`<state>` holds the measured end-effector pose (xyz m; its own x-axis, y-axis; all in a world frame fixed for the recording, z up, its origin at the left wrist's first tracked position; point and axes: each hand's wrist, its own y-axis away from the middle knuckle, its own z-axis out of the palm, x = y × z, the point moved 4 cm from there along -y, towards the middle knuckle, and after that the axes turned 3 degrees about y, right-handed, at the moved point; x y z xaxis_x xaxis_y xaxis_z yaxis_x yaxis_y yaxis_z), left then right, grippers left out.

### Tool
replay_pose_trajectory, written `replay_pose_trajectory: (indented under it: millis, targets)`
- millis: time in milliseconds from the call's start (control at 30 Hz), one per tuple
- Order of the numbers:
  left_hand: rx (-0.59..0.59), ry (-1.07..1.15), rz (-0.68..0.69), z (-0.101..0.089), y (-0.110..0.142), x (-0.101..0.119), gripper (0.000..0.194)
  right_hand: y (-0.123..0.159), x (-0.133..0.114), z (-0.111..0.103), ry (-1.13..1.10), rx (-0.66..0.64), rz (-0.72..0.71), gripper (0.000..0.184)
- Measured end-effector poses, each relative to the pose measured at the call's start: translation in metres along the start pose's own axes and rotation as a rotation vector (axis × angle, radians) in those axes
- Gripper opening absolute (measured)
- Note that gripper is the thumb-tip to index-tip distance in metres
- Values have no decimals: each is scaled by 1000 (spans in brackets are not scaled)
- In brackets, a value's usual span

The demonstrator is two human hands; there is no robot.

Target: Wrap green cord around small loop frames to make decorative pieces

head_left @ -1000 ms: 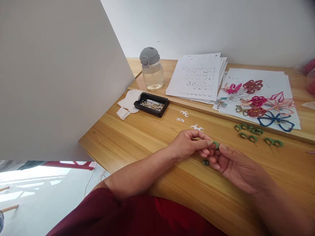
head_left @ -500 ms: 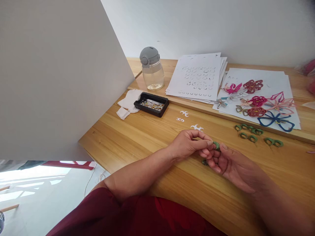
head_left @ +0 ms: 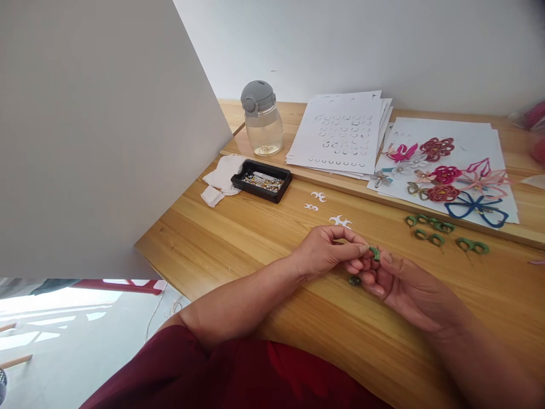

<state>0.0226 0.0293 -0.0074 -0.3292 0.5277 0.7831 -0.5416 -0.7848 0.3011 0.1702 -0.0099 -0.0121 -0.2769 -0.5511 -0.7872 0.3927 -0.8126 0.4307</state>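
Note:
Between my two hands is a small green crescent-shaped piece (head_left: 374, 254), partly covered by fingers. My left hand (head_left: 330, 253) pinches its left side with thumb and forefinger. On its other side, my right hand (head_left: 404, 284) grips it between thumb and fingers, palm turned up. A small dark round thing (head_left: 354, 281) lies on the table just below the fingers; its kind is unclear. Several green ring-like pieces (head_left: 435, 238) with thin wire tails lie to the right, beyond my right hand. White paper crescents (head_left: 340, 221) rest just beyond my left hand.
A black tray (head_left: 279, 197) of beads stands by a white cloth (head_left: 225, 173). Behind it is a bottle (head_left: 266, 133) with a grey lid. Paper sheets (head_left: 306, 136) and colourful wire-and-thread flowers (head_left: 445, 193) lie on the raised back ledge. A grey panel (head_left: 106, 142) bounds the left.
My right hand has shifted slightly to the left around the green piece. More of the dark round thing below the fingers now shows. The rest of the table looks the same.

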Motion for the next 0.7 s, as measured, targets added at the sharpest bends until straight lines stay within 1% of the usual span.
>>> replay_pose_trajectory:
  millis: [133,300,533,633,700]
  targets:
    - [3,2,1,0,0,-1,50,-2,1,-5,-22,61,11,34]
    - [33,-8,-5,-2,0,-2,53,-2,-1,-10,-44,105,-41,27]
    - [59,-7,-4,-1,1,2,54,-3,-4,-11,2,236,-91,34]
    - [90,-10,-11,0,1,3,53,-4,-6,-11,32,309,-152,37]
    - [104,-14,-14,0,2,3,50,-4,-7,-11,62,336,-197,37]
